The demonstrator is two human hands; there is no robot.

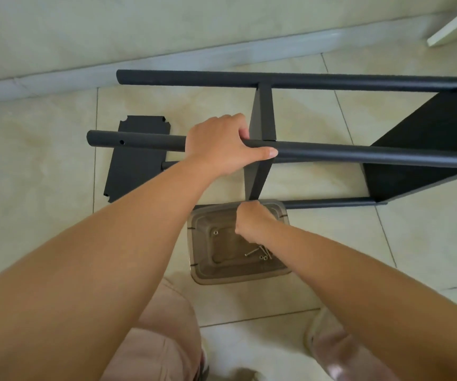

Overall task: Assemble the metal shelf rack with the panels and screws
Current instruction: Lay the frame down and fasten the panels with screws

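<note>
The person's knees in pale pink trousers (153, 339) sit lowest in view, and both bare forearms reach forward over the tiled floor (43, 188). The right hand (252, 221) hangs curled over a clear plastic tray (202, 273) of loose screws (260, 253), right at the lower corner of the middle shelf panel (261, 114); I cannot tell whether its fingers pinch a screw or a tool. The left hand (219, 144) wraps round the near upper post (359, 155), fingers over the top, thumb stretched along the tube.

The partly built rack (419, 149) lies on its side, its posts running left to right, with two panels already standing between them. A third, loose panel (136, 160) lies flat on the floor under the free post ends at the left.

The tubes and sheet steel look stiff and fairly light, with a matte coating that should grip well. With the left ends unbraced, the frame will likely rack or twist if lifted by one post. Holding close to a fitted joint, as the left hand does, seems the steadiest hold. The loose panel's notched corners look sharp; its long edges are safer.
</note>
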